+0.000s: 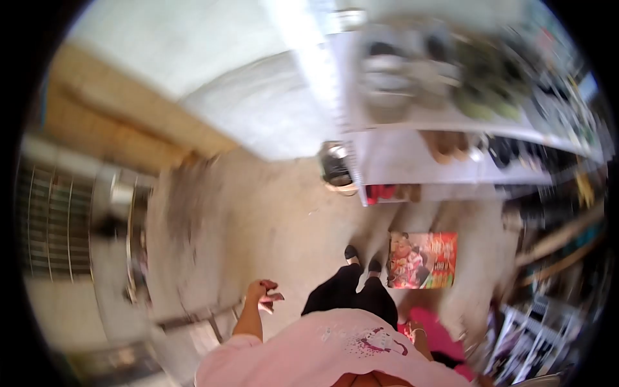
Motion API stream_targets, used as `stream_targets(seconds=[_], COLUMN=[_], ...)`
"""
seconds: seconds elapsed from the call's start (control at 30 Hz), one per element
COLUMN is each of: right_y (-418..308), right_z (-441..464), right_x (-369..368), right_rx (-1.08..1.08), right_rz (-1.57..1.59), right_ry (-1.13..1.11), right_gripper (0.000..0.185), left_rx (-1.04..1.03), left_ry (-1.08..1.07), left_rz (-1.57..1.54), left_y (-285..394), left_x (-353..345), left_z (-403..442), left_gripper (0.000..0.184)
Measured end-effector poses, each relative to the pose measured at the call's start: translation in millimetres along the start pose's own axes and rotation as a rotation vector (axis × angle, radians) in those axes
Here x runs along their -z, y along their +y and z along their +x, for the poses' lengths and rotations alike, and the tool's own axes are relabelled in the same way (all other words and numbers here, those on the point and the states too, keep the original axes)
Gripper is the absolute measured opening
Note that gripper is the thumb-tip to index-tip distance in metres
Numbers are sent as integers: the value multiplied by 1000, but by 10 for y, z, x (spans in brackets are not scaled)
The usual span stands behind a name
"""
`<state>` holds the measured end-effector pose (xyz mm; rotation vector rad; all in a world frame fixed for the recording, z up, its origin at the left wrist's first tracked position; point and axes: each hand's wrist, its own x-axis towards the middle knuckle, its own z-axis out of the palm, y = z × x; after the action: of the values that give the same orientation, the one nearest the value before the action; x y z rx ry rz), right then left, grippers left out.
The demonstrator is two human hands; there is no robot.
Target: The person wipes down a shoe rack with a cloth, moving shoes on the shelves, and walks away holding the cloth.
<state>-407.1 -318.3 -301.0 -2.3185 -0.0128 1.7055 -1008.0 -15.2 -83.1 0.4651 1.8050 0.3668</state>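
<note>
My left hand point(264, 295) hangs out to the left of my body, away from any object. Its fingers are loosely bent and apart, with nothing in them. On the right, part of my right arm point(422, 340) shows low beside my pink shirt. A bright pink thing point(440, 330) lies against or just beyond that arm, with a small red patterned patch point(405, 330) at its left. The fingers of the right hand do not show clearly, so whether they hold the pink thing cannot be made out.
A red printed box or sheet point(422, 260) lies on the concrete floor point(258, 219), right of my feet. Ahead stands a white shelf point(419, 169) with several shoes, blurred, and a dark round container point(337, 164) at its corner. A white rack point(532, 338) is at lower right.
</note>
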Motion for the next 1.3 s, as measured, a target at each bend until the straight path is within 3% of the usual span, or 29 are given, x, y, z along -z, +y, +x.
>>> stream_targets(seconds=[0.07, 0.13, 0.2, 0.27, 0.3, 0.33, 0.4, 0.47, 0.53, 0.57, 0.6, 0.67, 0.7, 0.73, 0.77, 0.83, 0.87, 0.93, 1.13, 1.27, 1.3], right_y=[-641, -1504, -2197, -2782, -3130, -3429, -3867, -4297, -4696, -4773, -4794, -4789, -4803, -4833, -4819, -4773, -4719, -4685, -4947, -5291, -5296], right_z=[234, 428, 575, 350, 335, 307, 559, 419, 37, -94, -255, -569, -818, -1081, -1130, -1450, -1637, -1872, -2062, -1367, -1192], right_x=[440, 960, 1311, 1328, 1273, 1135, 862, 158, -796, -1294, -1829, -2797, -3253, -3673, -4033, -4641, -4914, -5345, -5913, -6158, -6231], right_rx=[206, -19, 116, 322, 278, 236, 174, 170, 215, 217, 227, 631, 661, 693, 821, 862, 894, 899, 675, 462, 374], right_rz=[166, 447, 331, 224, -2, -14, -92, -178, -237, -237, -263, -568, -711, -855, -948, -1034, -1097, -1201, -1375, -1347, -1146], right_ry=[130, -21, -123, 50, 145, 154, 135, 69, -13, -72, -98, -252, -341, -432, -553, -627, -685, -650, -433, -441, -264], right_gripper=[15, 9, 9, 19, 25, 28, 29, 19, 14, 12, 12, 11, 13, 16, 24, 22, 21, 21, 21, 20, 19], left_rx=[28, 193, 105, 78, 126, 175, 201, 255, 284, 387, 468, 571, 731, 740, 620, 581, 583, 323, -113, -298, -296], left_ry=[38, 161, 262, 409, 475, 534, 573, 665, 502, 513, 539, 520, 605, 619, 558, 546, 592, 795, 854, 788, 785], left_rz=[-71, -104, -16, 107, 103, 99, -134, -245, -710, -371, -266, 28, -278, -309, -224, -463, -519, -724, -1175, -1277, -1278], left_y=[-272, -254, -1057, -1186, -1043, -1021, -1590, -1995, -3081, -2979, -3195, -3731, -3219, -3329, -3458, -3137, -3046, -3115, -2397, -1912, -1854], left_x=[-39, -205, -85, -106, -132, -106, -53, 3, 5, 82, 90, 93, 318, 390, 428, 849, 1011, 1203, 2532, 3599, 3883], left_z=[-305, -775, -398, -617, -942, -1132, -1031, -1050, -541, -815, -835, -746, -1194, -1172, -1109, -1308, -1252, -865, -272, -143, -57], left_gripper=[20, 21, 23, 28, 24, 21, 24, 30, 35, 36, 39, 45, 41, 41, 42, 45, 44, 35, 34, 32, 32])
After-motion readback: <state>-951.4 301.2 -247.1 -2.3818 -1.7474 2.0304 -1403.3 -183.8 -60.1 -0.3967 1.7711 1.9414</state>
